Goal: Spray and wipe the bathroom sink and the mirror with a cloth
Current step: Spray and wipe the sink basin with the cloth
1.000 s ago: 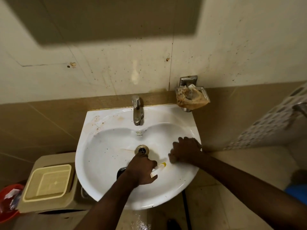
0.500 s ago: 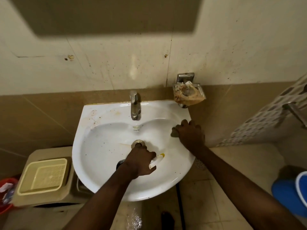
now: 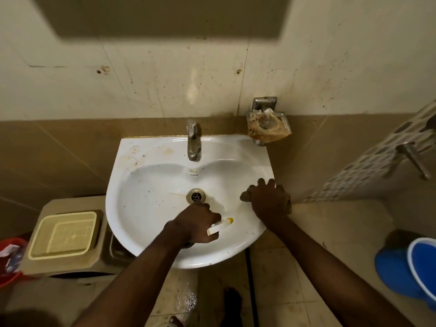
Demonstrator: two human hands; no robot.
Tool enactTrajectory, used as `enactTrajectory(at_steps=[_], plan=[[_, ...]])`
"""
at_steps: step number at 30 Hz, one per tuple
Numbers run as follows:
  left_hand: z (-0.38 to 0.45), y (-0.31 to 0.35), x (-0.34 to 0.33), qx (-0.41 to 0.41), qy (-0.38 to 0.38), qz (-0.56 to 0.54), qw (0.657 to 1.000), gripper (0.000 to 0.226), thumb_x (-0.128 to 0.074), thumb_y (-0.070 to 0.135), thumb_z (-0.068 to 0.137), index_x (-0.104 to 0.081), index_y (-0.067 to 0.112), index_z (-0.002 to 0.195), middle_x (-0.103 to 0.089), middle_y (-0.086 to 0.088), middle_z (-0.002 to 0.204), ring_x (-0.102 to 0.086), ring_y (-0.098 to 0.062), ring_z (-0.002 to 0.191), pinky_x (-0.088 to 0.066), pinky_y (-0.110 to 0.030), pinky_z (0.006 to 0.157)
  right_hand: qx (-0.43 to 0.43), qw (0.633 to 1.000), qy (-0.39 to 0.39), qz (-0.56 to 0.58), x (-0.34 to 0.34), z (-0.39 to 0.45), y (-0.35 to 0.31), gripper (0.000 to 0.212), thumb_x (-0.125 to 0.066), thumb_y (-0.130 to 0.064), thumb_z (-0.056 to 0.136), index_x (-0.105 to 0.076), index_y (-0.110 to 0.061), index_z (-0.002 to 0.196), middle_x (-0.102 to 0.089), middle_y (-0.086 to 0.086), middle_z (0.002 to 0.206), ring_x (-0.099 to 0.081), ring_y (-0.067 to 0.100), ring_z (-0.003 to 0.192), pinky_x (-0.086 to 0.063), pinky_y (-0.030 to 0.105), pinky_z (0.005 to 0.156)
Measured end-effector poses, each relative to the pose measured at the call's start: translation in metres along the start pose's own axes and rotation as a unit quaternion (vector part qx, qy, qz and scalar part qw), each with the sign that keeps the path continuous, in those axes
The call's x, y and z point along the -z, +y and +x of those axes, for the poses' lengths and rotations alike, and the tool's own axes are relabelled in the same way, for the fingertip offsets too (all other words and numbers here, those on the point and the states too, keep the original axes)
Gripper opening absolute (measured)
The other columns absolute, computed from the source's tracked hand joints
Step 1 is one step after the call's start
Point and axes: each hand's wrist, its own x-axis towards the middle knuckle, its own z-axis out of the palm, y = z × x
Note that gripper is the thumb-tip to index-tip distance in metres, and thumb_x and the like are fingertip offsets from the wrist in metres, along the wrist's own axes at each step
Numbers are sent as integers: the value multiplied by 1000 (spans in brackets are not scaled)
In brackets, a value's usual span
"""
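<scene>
The white sink is speckled with dirt and has brown stains near the tap. My left hand hovers over the basin just in front of the drain. It grips a spray bottle whose white nozzle with a yellow tip points right; the bottle's body is hidden under the hand. My right hand presses a dark cloth onto the sink's right rim, fingers curled over it. The lower edge of the mirror shows at the top.
A stained soap dish hangs on the wall at the sink's back right corner. A cream basket sits on a beige bin to the left, beside a red tub. A blue bucket stands on the floor at right, below a metal handle.
My right hand slid the cloth from inside the basin's right side out and back onto the right rim. My left hand stayed over the drain with the spray bottle.
</scene>
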Motion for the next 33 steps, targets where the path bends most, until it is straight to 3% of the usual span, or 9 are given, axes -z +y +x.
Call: enactTrajectory(at_steps=[3,7,12,16,21,25,28,30,33], plan=[[-5,1,-1,9,0,-11,1000,24,-56,36,81,-61,13,83,-64,-11,71,-57,-28,73,-36,-29,68,28,998,-41,29,-2,-27,-17,17,-82,-39,59,-71,-27,65,-63,-2,69,-62,22,65,-50,31,55],[-7,-4,6,7,-4,-14,1000,21,-56,36,82,-62,15,83,-66,-9,71,-60,-26,72,-34,-24,65,56,983,-113,134,-14,-55,-32,28,-43,-35,95,-63,-21,107,-60,4,105,-55,30,97,-46,40,80],[-10,-9,11,5,-3,-3,1000,26,-54,40,85,-61,16,91,-66,-8,77,-59,-26,76,-31,-25,63,31,999,-19,40,-12,-3,-11,10,-70,-29,77,-70,-21,82,-64,4,84,-61,28,80,-47,34,67],[-19,-12,3,24,-13,-7,1000,27,-54,42,84,-61,18,91,-68,-7,83,-61,-26,83,-45,-28,74,90,987,-130,34,-35,16,-26,26,-48,-26,94,-64,-15,111,-58,7,112,-51,31,107,-40,41,89],[-24,-10,-4,24,-16,0,1000,25,-54,40,84,-62,18,92,-68,-7,82,-60,-27,84,-36,-27,73,139,949,-243,143,-27,-18,-53,40,-46,-51,91,-62,-21,111,-54,6,114,-47,30,111,-35,46,93],[-24,-3,1,26,6,-18,999,23,-55,40,83,-62,18,87,-66,-7,77,-59,-24,78,-31,-24,64,158,954,-194,165,-10,-27,-17,28,-43,-46,91,-62,-26,95,-55,3,99,-51,29,102,-41,40,81],[-22,3,3,16,0,-37,999,22,-56,37,83,-60,15,83,-64,-8,73,-55,-22,72,-31,-25,64,70,989,-11,131,6,-34,8,12,-73,-28,73,-70,-30,84,-62,2,80,-61,27,73,-48,32,56],[-21,10,3,20,-13,-44,999,21,-57,36,82,-55,17,74,-59,-7,67,-46,-19,68,-29,-26,65,-19,980,-39,194,9,-49,6,19,-68,-27,80,-68,-27,99,-65,2,95,-62,26,87,-53,35,66],[-17,16,4,20,-13,-45,999,21,-56,34,80,-44,22,68,-48,0,59,-40,-17,65,-24,-26,63,29,970,-31,241,-2,-90,-16,27,-59,-22,88,-64,-24,114,-66,0,105,-61,26,98,-53,40,79]])
